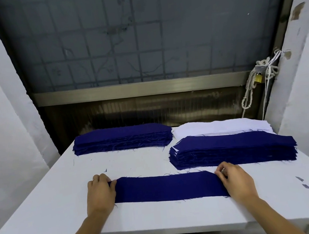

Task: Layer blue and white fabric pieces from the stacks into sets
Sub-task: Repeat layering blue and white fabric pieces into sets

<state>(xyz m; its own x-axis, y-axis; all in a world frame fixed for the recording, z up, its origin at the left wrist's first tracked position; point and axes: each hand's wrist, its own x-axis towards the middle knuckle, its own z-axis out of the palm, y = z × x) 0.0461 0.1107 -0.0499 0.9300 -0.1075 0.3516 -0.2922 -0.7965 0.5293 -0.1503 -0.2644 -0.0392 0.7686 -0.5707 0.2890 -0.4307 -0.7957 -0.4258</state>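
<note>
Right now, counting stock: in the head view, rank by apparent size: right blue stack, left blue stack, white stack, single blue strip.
Right blue stack
Single blue strip, left blue stack: unranked, strip lies nearer
White stack, partly hidden

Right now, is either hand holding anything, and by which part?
Both hold the single blue strip lying flat on the white table: the left hand grips its left end, the right hand pinches its right end at the far corner.
</note>
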